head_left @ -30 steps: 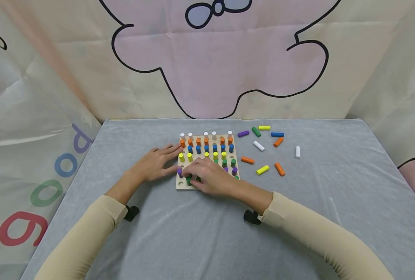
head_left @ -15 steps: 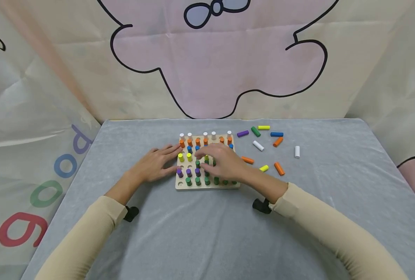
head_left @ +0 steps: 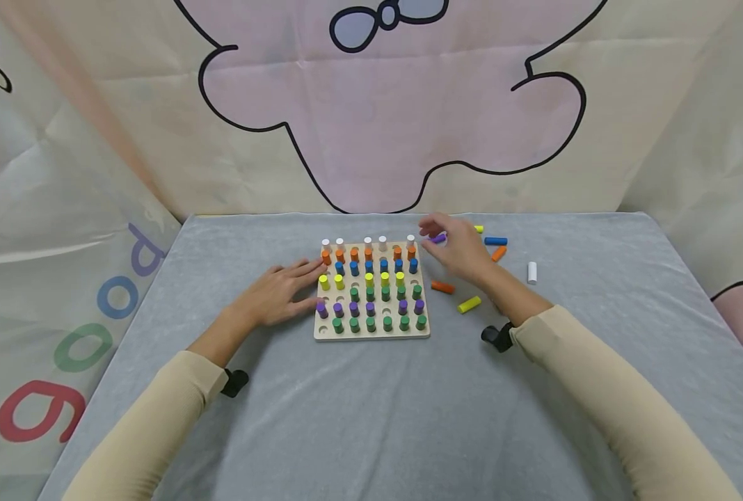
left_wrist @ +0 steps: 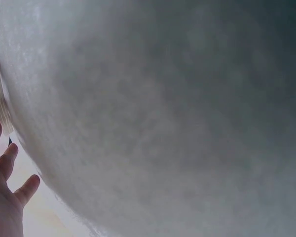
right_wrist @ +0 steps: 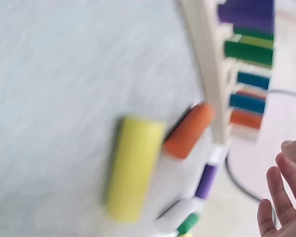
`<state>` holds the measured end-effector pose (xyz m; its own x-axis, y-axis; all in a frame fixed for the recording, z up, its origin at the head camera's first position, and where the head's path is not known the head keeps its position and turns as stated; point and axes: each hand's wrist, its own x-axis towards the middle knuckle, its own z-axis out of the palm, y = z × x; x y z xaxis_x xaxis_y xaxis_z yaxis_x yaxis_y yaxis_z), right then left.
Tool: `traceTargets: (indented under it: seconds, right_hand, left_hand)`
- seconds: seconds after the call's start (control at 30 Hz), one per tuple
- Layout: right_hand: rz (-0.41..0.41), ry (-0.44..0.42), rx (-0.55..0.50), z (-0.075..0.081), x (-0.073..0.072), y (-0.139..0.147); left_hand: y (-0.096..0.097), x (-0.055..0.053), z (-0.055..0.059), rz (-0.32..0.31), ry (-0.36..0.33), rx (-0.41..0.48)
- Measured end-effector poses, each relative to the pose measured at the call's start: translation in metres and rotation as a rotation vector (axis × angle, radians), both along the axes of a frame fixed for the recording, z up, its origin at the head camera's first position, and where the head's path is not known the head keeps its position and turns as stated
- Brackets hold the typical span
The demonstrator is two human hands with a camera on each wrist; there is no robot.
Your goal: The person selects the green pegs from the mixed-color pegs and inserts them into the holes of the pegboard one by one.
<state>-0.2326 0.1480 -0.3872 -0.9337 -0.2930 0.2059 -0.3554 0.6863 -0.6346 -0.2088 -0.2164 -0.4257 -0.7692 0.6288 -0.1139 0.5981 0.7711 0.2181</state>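
A wooden pegboard [head_left: 371, 337] stands on the cloth, holding rows of white, orange, blue, yellow, green and purple pegs, with a few bare holes. My left hand [head_left: 280, 292] lies at its left side, fingers extended, fingertips at the edge; the left wrist view shows its spread fingertips [left_wrist: 32, 185] beside the board's edge. My right hand [head_left: 465, 254] reaches over loose pegs beyond the board's right back corner. Its thumb and bent fingers are around a loose purple peg [head_left: 438, 239] in the head view. In the right wrist view that purple peg [right_wrist: 205, 181] lies apart from the fingers.
Loose on the cloth right of the board lie an orange peg [head_left: 443, 287], a yellow peg [head_left: 469, 304], a blue peg [head_left: 495, 241] and a white peg [head_left: 531, 273]. A green peg [right_wrist: 188, 223] shows in the right wrist view. Printed curtains [head_left: 371, 139] stand behind the table.
My right hand has moved from the board's front left holes across it, right and away, to the loose purple peg. The left hand has stayed in place.
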Motion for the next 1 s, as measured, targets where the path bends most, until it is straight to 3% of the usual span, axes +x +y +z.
traceTargets:
  seconds: [0.3,0.53,1.0]
  right_hand:
    - [-0.172,-0.075,0.034,-0.017,-0.012,0.027]
    - [-0.274,-0.079,0.043,-0.024,-0.017,0.039]
    - [-0.353,-0.101,0.116,-0.037,-0.017,0.052]
  left_hand:
    - [0.001,0.000,0.001,0.005,-0.010,-0.009]
    - [0.001,-0.001,0.002,0.007,-0.009,-0.009]
    - [0.000,-0.001,0.000,0.021,-0.022,-0.021]
